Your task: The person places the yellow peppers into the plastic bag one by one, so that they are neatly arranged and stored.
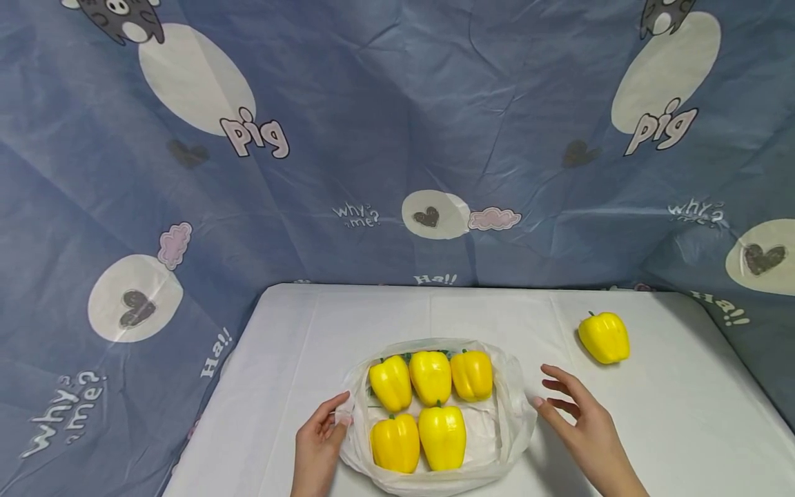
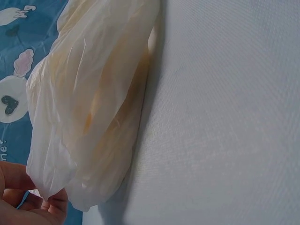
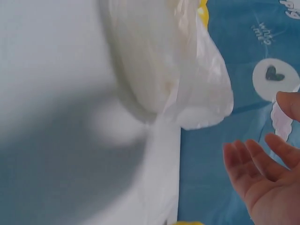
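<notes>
A translucent white plastic bag (image 1: 518, 404) lies with its mouth spread wide. Inside stand several yellow bell peppers (image 1: 430, 378), three along the back and two in front at the left, with bare space at front right. At the bag's left edge my left hand (image 1: 317, 445) pinches the plastic between thumb and fingers; the left wrist view shows the gathered plastic (image 2: 51, 178) there. Just right of the bag, my right hand (image 1: 582, 422) holds nothing, its fingers loosely bent and thumb apart, thumb tip close to the rim.
One more yellow bell pepper (image 1: 605, 338) lies on its side at the table's back right. The table wears a white cloth (image 1: 348, 310). Behind and at the sides hangs a blue printed curtain (image 1: 373, 124).
</notes>
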Demonstrator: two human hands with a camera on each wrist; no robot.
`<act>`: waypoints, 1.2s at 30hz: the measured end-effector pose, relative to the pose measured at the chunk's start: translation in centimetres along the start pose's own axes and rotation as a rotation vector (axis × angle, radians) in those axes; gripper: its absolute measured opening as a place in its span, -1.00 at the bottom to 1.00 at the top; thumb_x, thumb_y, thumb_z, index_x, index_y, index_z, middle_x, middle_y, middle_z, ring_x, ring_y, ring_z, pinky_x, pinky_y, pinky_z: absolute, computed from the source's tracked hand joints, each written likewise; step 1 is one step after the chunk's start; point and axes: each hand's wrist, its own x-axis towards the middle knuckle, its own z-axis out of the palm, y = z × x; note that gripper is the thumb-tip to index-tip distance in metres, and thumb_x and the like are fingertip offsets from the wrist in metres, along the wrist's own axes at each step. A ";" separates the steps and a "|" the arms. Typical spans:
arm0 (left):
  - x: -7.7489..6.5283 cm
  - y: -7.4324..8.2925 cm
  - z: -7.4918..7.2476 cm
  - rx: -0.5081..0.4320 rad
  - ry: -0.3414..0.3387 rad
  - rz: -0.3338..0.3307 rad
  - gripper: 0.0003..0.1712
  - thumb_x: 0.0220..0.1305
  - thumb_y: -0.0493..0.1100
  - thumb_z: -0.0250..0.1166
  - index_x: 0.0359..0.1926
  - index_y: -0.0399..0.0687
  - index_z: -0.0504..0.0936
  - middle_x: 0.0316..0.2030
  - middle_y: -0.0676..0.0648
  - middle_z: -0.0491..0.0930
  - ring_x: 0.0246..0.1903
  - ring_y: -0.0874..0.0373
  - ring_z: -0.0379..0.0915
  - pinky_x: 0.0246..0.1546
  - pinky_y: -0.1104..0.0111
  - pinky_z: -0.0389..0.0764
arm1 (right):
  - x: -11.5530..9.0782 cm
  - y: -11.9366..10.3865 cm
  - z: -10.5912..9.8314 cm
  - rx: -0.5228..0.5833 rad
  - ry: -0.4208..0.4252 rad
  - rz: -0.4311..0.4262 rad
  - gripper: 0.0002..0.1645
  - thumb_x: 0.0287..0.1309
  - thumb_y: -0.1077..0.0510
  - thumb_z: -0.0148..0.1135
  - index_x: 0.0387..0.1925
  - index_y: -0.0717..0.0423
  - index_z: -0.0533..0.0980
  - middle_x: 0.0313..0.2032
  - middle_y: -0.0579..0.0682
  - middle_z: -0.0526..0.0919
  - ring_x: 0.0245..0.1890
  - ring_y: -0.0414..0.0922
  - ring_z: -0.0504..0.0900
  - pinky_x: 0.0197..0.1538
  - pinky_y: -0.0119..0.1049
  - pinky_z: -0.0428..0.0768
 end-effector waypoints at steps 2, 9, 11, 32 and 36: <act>0.0 0.0 0.0 0.000 -0.001 -0.001 -0.54 0.22 -0.48 0.23 0.14 -0.20 0.61 -0.27 -0.19 0.58 -0.27 0.17 0.46 -0.23 0.52 0.53 | 0.2 0.4 -0.3 -0.026 0.020 -0.013 -0.38 0.25 0.01 0.32 0.32 -0.19 0.37 0.14 -0.03 0.52 -0.02 -0.37 0.52 -0.06 -0.55 0.51; 0.0 -0.1 -0.1 0.014 0.013 0.014 -0.55 0.20 -0.50 0.23 0.12 -0.20 0.63 -0.30 -0.19 0.56 -0.31 0.19 0.44 -0.27 0.53 0.52 | 1.0 1.6 -1.7 -0.129 0.103 -0.049 -0.32 0.22 0.04 0.35 0.34 -0.05 0.36 0.19 0.02 0.49 0.02 -0.42 0.43 -0.04 -0.72 0.35; 0.0 -0.2 0.0 0.013 0.016 0.016 -0.55 0.19 -0.51 0.23 0.11 -0.20 0.63 -0.30 -0.17 0.55 -0.32 0.19 0.42 -0.29 0.53 0.51 | 1.2 1.9 -2.2 -0.160 0.119 -0.055 -0.31 0.22 0.04 0.36 0.35 -0.05 0.35 0.20 0.03 0.48 0.05 -0.33 0.43 -0.04 -0.75 0.31; -0.1 -0.3 -0.1 0.003 0.017 0.011 -0.54 0.18 -0.52 0.23 0.11 -0.23 0.63 -0.29 -0.20 0.57 -0.31 0.20 0.44 -0.27 0.53 0.52 | 3.8 6.0 -5.6 -0.247 0.149 -0.056 -0.22 0.28 0.09 0.28 0.42 0.19 0.20 0.29 0.40 0.29 0.07 0.47 0.37 -0.12 0.33 0.39; -0.1 -0.2 0.0 0.000 0.016 0.003 -0.54 0.19 -0.52 0.22 0.12 -0.22 0.63 -0.30 -0.21 0.55 -0.33 0.20 0.42 -0.29 0.52 0.51 | 4.4 7.0 -5.9 -0.269 0.170 -0.067 -0.18 0.27 0.11 0.28 0.44 0.24 0.16 0.29 0.44 0.26 0.10 0.47 0.32 -0.02 0.38 0.32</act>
